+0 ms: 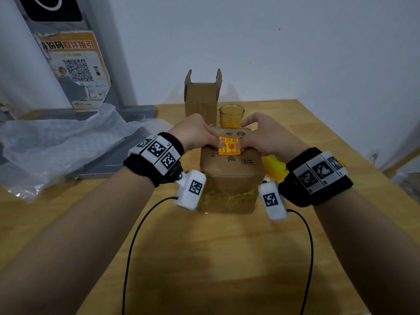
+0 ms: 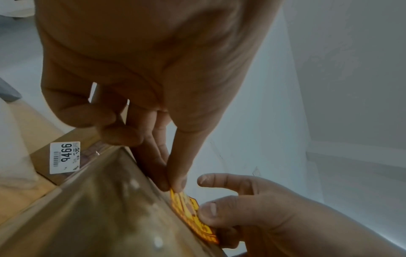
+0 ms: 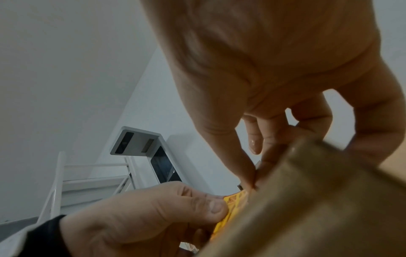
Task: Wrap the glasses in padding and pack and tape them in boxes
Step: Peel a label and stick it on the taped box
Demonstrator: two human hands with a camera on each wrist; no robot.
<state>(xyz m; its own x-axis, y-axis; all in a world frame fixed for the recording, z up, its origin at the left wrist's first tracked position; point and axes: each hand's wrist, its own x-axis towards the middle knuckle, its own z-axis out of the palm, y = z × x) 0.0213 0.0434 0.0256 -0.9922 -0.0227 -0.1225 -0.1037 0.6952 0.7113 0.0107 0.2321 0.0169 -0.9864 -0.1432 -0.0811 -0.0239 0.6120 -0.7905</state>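
Observation:
A shut, taped cardboard box (image 1: pixel 231 176) stands in the middle of the wooden table (image 1: pixel 204 258). An orange fragile sticker (image 1: pixel 229 145) lies on the box top. My left hand (image 1: pixel 216 142) pinches the sticker's left edge between thumb and forefinger, and my right hand (image 1: pixel 242 144) holds its right edge. In the left wrist view the left hand (image 2: pixel 174 184) nips one corner of the sticker (image 2: pixel 189 208), which stands slightly off the box (image 2: pixel 105 208). In the right wrist view the right hand (image 3: pixel 252 180) grips the sticker (image 3: pixel 232 207) at the box's (image 3: pixel 318 200) edge.
Behind the taped box an open cardboard box (image 1: pixel 202 98) stands upright, with a yellow-tinted glass (image 1: pixel 231 114) beside it. Crumpled bubble wrap (image 1: pixel 56 137) lies at the left on a grey slab. A yellow object (image 1: pixel 275 167) sits right of the box, partly hidden by my right wrist.

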